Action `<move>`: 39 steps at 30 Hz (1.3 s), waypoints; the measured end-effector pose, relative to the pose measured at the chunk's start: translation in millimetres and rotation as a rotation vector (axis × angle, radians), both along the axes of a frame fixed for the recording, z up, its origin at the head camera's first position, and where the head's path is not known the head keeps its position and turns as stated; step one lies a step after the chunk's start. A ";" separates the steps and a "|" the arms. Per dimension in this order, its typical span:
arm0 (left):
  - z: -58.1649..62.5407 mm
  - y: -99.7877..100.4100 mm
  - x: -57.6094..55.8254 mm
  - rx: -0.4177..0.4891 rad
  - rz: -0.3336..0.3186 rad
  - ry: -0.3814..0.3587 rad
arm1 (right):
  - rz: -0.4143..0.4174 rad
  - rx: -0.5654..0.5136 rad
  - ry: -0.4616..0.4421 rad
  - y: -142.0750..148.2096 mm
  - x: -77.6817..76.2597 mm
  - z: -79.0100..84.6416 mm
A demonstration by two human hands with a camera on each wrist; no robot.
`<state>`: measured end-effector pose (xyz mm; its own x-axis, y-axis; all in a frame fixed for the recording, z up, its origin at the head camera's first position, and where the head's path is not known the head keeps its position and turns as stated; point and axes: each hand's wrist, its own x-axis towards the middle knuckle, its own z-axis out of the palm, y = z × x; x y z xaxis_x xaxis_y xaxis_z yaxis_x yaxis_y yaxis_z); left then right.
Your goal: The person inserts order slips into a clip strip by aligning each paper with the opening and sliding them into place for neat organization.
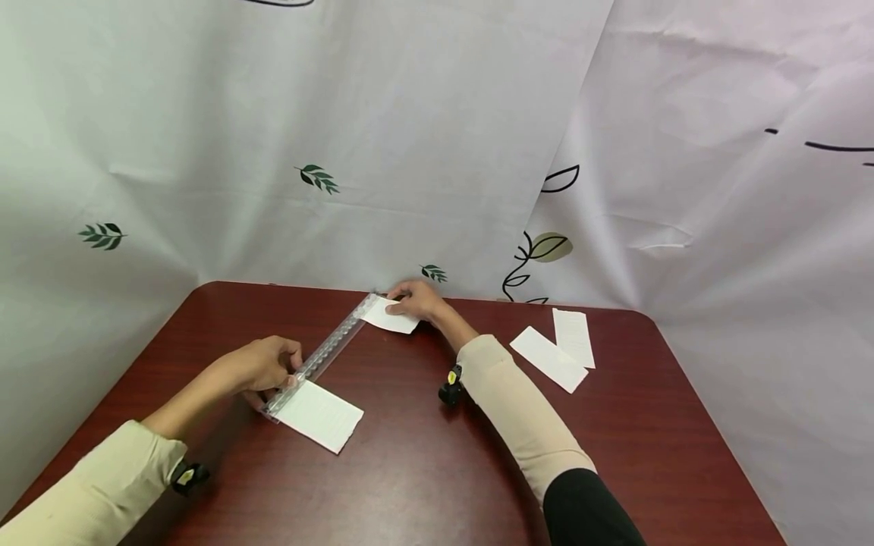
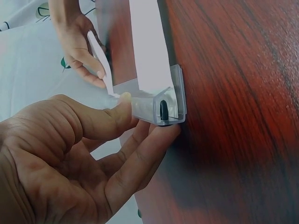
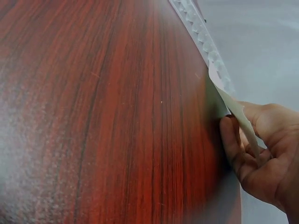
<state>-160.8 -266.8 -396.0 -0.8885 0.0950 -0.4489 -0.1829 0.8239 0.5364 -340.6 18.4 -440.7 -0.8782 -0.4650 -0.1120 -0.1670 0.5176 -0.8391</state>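
A long clear plastic strip with a row of scalloped shapes (image 1: pixel 334 345) lies slantwise across the left half of the table. My left hand (image 1: pixel 262 364) pinches its near end between thumb and fingers; in the left wrist view that plastic end (image 2: pixel 181 95) is see-through with a dark oval in it. One white paper piece (image 1: pixel 321 415) extends rightward from this near end. At the far end, my right hand (image 1: pixel 418 299) grips another white paper piece (image 1: pixel 388 315), its left edge meeting the strip. That paper (image 3: pixel 238 116) bends slightly between thumb and fingers in the right wrist view.
Two more white paper pieces (image 1: pixel 549 358) lie partly overlapped on the right of the dark red wooden table (image 1: pixel 423 470). A pale leaf-patterned cloth (image 1: pixel 410 152) hangs right behind the table's far edge and along its sides.
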 end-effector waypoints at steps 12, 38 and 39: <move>0.0 -0.2 1.6 0.002 -0.001 0.002 | 0.029 -0.026 -0.020 -6.4 10.4 0.0; -0.6 -0.5 -3.1 -0.022 -0.013 0.001 | 0.040 -0.019 0.016 -14.6 20.4 0.2; -1.2 -0.5 -3.0 -0.022 -0.012 0.002 | 0.038 -0.017 0.019 -14.9 20.5 -0.4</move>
<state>-163.9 -267.3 -397.2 -0.8882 0.0960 -0.4493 -0.1716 0.8378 0.5183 -320.1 3.5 -441.2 -0.8618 -0.4997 -0.0876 -0.2022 0.4967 -0.8440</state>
